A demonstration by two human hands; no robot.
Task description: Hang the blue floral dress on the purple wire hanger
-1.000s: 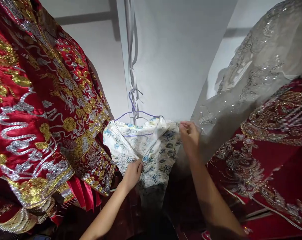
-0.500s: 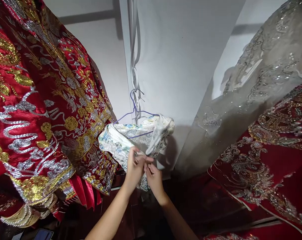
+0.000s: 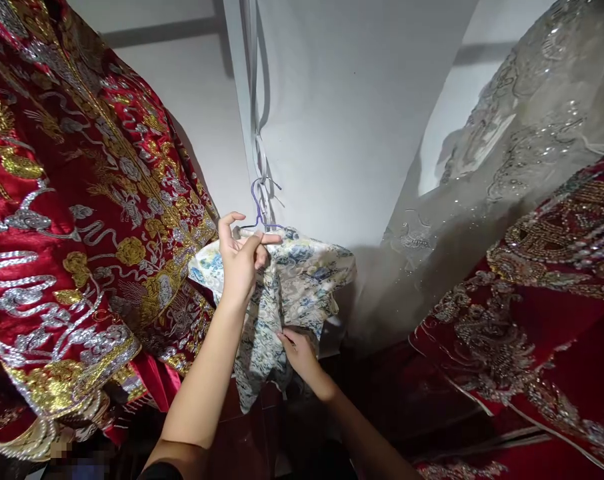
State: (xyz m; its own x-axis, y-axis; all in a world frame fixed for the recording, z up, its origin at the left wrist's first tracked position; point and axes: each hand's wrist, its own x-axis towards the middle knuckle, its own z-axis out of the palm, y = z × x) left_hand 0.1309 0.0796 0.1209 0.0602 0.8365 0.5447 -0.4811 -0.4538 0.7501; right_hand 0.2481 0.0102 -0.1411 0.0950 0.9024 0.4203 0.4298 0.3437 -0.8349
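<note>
The right hand (image 3: 299, 353) is pinching the flowered shirt (image 3: 295, 287) at the centre of the frame
Higher up, the left hand (image 3: 242, 257) is crossing the shirt's top, whether grasping cloth one cannot tell; behind, a purple hanger (image 3: 259, 217) is carrying it, a pale wall (image 3: 352, 133) filling the upper middle

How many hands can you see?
2. The left hand is up by the neckline of the flowery top, just below the purple hanger's hook. The right hand is lower, pinching the front. No other hands show.
</note>
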